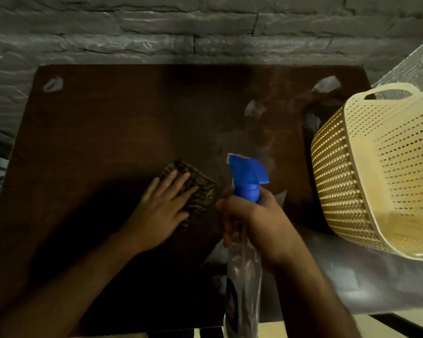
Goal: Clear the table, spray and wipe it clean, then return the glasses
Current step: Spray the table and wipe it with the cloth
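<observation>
A dark brown table [95,132] fills the view. My left hand [161,206] lies flat with straight fingers on a dark patterned cloth [198,189] near the table's middle. My right hand [252,220] grips the neck of a clear spray bottle [242,272] with a blue trigger head [248,176], held just right of the cloth, nozzle pointing away from me. A faint mist hangs over the table beyond the nozzle. No glasses are in view.
A cream perforated plastic basket [376,172] stands tilted at the right, past the table's right edge, on a grey surface [352,284]. A grey stone wall [181,32] runs behind the table. Pale reflections dot the tabletop.
</observation>
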